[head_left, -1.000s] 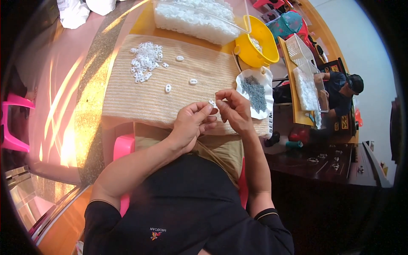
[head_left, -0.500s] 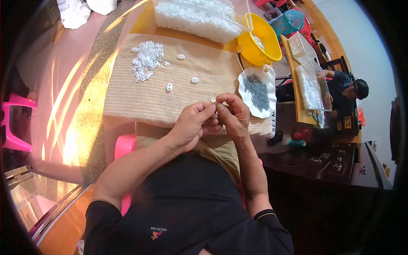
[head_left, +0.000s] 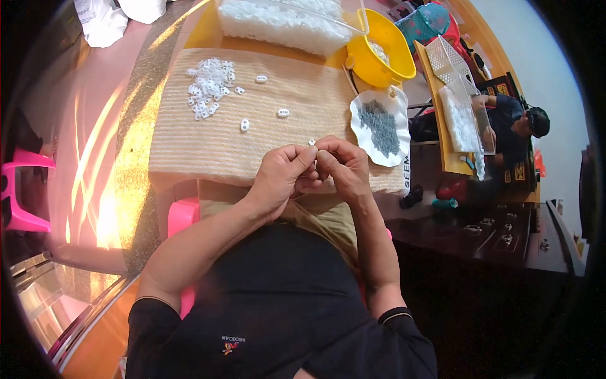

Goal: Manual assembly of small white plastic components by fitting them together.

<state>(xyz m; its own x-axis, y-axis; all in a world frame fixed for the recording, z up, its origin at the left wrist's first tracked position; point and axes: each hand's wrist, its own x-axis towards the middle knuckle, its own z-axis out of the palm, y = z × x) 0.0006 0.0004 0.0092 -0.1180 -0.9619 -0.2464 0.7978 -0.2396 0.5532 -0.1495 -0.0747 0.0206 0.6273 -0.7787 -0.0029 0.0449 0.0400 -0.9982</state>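
Over the near edge of the cloth-covered table, my left hand [head_left: 281, 174] pinches a small white plastic piece [head_left: 312, 143] between thumb and forefinger. My right hand [head_left: 347, 169] presses up against it, its thumb and forefinger closed together; whatever is between them is hidden. Beyond the hands lie oval white pieces with dark holes, one [head_left: 283, 113] nearest, one [head_left: 245, 125] to its left and another [head_left: 261, 79] farther off. A heap of small white pieces [head_left: 211, 82] sits at the far left. Right of my hands, a scalloped white dish [head_left: 402, 120] holds many small grey bits [head_left: 379, 128].
A clear bin [head_left: 353, 28] full of white pieces stands at the back, beside a yellow basin [head_left: 401, 71]. At the right, a co-worker [head_left: 514, 120] sits at another table with a white-filled bin [head_left: 459, 123]. A pink stool [head_left: 25, 189] stands at the left.
The whole view has shifted slightly, with the table's things a little up and left. My hands stay together; the right fingers have lowered and closed in nearer to the left.
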